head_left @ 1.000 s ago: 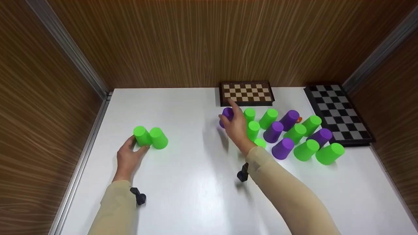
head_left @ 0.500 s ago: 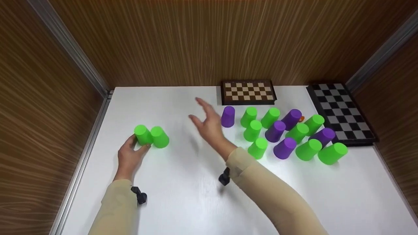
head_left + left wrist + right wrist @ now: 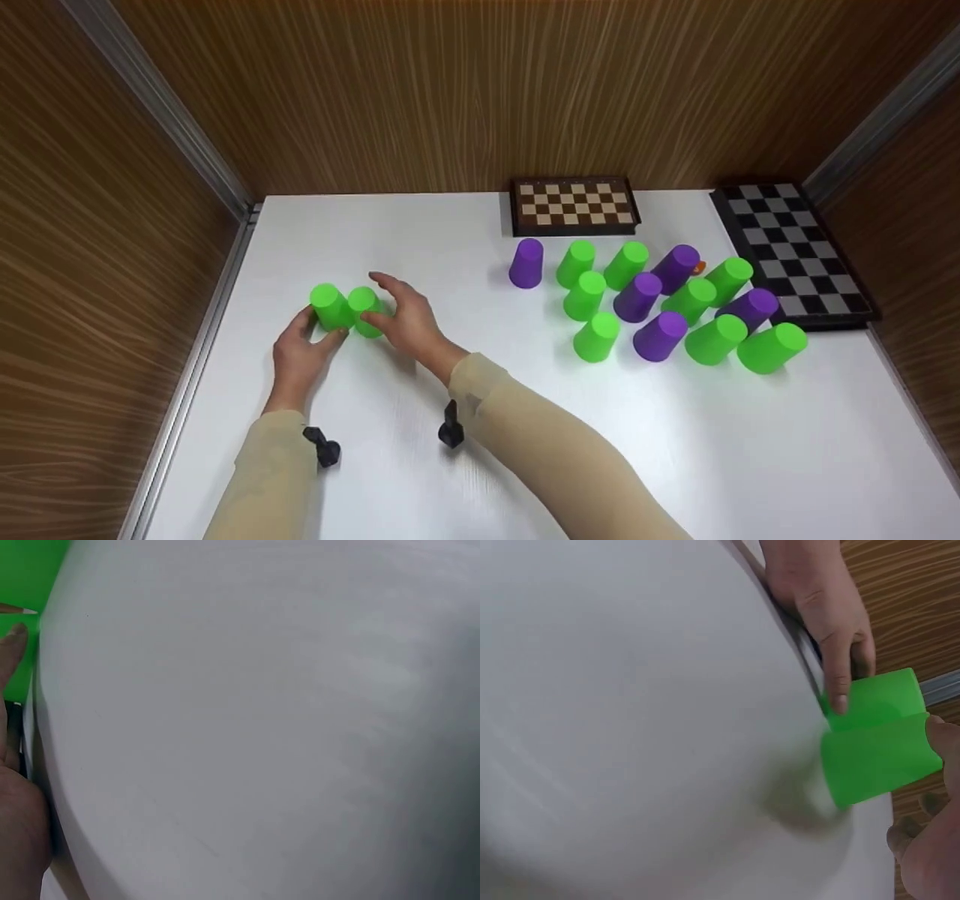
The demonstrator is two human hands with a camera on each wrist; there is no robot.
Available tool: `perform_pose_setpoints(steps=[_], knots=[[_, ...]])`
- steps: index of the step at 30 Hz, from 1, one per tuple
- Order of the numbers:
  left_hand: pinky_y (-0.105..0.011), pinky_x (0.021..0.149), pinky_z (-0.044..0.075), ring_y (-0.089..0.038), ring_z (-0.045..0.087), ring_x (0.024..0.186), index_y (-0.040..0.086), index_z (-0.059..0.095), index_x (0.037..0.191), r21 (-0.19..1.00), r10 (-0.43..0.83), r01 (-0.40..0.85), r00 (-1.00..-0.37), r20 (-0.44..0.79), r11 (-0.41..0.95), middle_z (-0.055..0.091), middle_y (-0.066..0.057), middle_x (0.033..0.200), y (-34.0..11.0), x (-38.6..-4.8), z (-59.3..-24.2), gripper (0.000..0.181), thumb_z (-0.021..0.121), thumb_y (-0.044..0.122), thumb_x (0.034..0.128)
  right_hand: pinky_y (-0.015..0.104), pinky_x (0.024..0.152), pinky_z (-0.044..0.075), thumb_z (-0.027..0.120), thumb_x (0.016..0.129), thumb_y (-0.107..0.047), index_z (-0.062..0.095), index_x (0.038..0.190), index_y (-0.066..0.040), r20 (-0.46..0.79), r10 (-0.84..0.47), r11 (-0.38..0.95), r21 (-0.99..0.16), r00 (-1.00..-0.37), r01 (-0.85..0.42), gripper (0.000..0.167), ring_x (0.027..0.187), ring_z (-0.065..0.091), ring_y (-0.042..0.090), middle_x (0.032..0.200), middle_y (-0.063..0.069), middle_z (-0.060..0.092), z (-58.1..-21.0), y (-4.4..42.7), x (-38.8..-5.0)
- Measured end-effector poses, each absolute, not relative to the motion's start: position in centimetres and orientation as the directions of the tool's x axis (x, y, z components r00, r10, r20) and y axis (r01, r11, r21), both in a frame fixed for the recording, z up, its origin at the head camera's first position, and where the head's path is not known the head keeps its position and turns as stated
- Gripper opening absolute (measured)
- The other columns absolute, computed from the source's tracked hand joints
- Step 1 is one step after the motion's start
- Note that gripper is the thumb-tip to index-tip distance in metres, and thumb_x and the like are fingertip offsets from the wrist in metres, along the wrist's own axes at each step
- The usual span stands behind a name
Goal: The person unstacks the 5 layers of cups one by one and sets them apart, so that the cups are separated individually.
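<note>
Two green cups stand upside down side by side on the left of the white table. My left hand (image 3: 298, 361) grips the left green cup (image 3: 328, 304) low down, thumb on the near side and fingers at the left. At the right green cup (image 3: 364, 299), my right hand (image 3: 414, 324) is spread, its thumb in front and its fingers stretched behind. The right wrist view has that thumb (image 3: 943, 739) against the right cup (image 3: 877, 757), the other fingers apart from it. In the left wrist view, a fingertip (image 3: 16, 634) lies by green plastic at the edge.
Right of centre stand several upside-down cups, green (image 3: 597, 337) and purple (image 3: 527, 262). A small brown chessboard (image 3: 576, 204) lies behind them, a larger black-and-grey board (image 3: 795, 247) at the right. Wood-patterned walls (image 3: 390, 97) enclose the table (image 3: 420, 465).
My right hand has left the purple cup, which stays upside down near the brown chessboard, and moved left to the right green cup. My left hand keeps its hold on the left cup.
</note>
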State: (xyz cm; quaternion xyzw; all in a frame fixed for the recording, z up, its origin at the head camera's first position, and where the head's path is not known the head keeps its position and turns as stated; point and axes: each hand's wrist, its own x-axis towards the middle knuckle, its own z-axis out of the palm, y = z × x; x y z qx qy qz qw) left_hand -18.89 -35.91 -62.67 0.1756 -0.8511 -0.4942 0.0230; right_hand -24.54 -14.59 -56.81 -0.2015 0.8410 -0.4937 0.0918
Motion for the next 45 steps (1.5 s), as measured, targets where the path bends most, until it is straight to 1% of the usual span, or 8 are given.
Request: perform_pose_setpoints(steps=[8,11,14,19,24,30,38,45], knots=[[-0.045,0.130,0.028,-0.035,0.033,0.157,0.007,0.040,0.163,0.867,-0.303,-0.265,-0.943,-0.141,0.422,0.039,-0.015,0.168,-34.4,-19.3,-62.8,0.080,0.081,0.025,0.0971,0.031,0.125,0.037,0.079,0.099,-0.022,0.051,0.158,-0.019,0.023,-0.435,0.435,-0.870,-0.900,-0.233,0.065,0.148,0.047,0.020,0.156,0.005,0.056,-58.0,-13.9,-24.6],[-0.045,0.130,0.029,-0.035,0.033,0.157,0.006,0.040,0.163,0.868,-0.298,-0.264,-0.944,-0.142,0.421,0.038,-0.015,0.168,-34.0,-19.2,-62.9,0.080,0.081,0.025,0.0971,0.030,0.123,0.039,0.078,0.100,-0.023,0.055,0.153,-0.019,0.016,-0.435,0.423,-0.879,-0.900,-0.220,0.058,0.146,0.049,0.018,0.153,0.003,0.058,-58.2,-13.3,-24.4],[-0.044,0.130,0.030,-0.035,0.034,0.156,0.006,0.041,0.162,0.866,-0.304,-0.263,-0.943,-0.138,0.426,0.040,-0.015,0.167,-33.7,-19.1,-62.9,0.079,0.082,0.025,0.0968,0.029,0.118,0.045,0.077,0.101,-0.022,0.056,0.149,-0.017,0.031,-0.438,0.392,-0.893,-0.899,-0.222,0.052,0.139,0.054,0.015,0.146,0.001,0.062,-58.3,-12.1,-24.2],[-0.045,0.129,0.030,-0.037,0.034,0.155,0.005,0.041,0.162,0.862,-0.312,-0.260,-0.941,-0.127,0.435,0.040,-0.017,0.167,-33.5,-19.0,-62.7,0.079,0.082,0.023,0.0968,0.030,0.110,0.052,0.078,0.100,-0.020,0.058,0.144,-0.016,0.083,-0.419,0.338,-0.910,-0.904,-0.240,0.049,0.128,0.060,0.013,0.137,0.001,0.066,-58.0,-8.9,-23.9],[-0.046,0.130,0.029,-0.036,0.033,0.156,0.006,0.040,0.163,0.861,-0.315,-0.271,-0.939,-0.138,0.430,0.039,-0.015,0.168,-34.2,-18.7,-62.1,0.079,0.081,0.024,0.0979,0.034,0.106,0.056,0.079,0.099,-0.017,0.058,0.145,-0.012,0.103,-0.390,0.316,-0.918,-0.915,-0.238,0.051,0.126,0.063,0.019,0.136,0.005,0.068,-57.7,-4.9,-23.4],[-0.046,0.129,0.031,-0.037,0.036,0.155,0.004,0.043,0.161,0.868,-0.314,-0.234,-0.945,-0.096,0.438,0.042,-0.018,0.165,-35.2,-18.5,-61.8,0.077,0.081,0.023,0.0974,0.037,0.106,0.057,0.080,0.098,-0.015,0.058,0.144,-0.009,0.136,-0.354,0.328,-0.909,-0.925,-0.259,0.052,0.128,0.065,0.024,0.135,0.010,0.069,-57.6,-0.4,-22.6],[-0.048,0.129,0.030,-0.036,0.033,0.156,0.009,0.039,0.164,0.853,-0.326,-0.285,-0.934,-0.145,0.437,0.039,-0.014,0.167,-35.6,-18.0,-61.8,0.081,0.081,0.027,0.0978,0.042,0.107,0.057,0.080,0.097,-0.015,0.057,0.145,-0.008,0.160,-0.330,0.368,-0.886,-0.930,-0.283,0.053,0.129,0.065,0.027,0.134,0.012,0.070,-58.1,4.8,-20.9],[-0.048,0.130,0.029,-0.036,0.033,0.156,0.010,0.039,0.164,0.859,-0.320,-0.282,-0.936,-0.149,0.427,0.038,-0.014,0.167,-35.4,-18.3,-61.8,0.080,0.080,0.028,0.0980,0.043,0.108,0.057,0.080,0.097,-0.012,0.057,0.144,-0.004,0.179,-0.306,0.354,-0.890,-0.935,-0.286,0.052,0.129,0.065,0.031,0.134,0.016,0.069,-58.6,7.8,-19.7]])
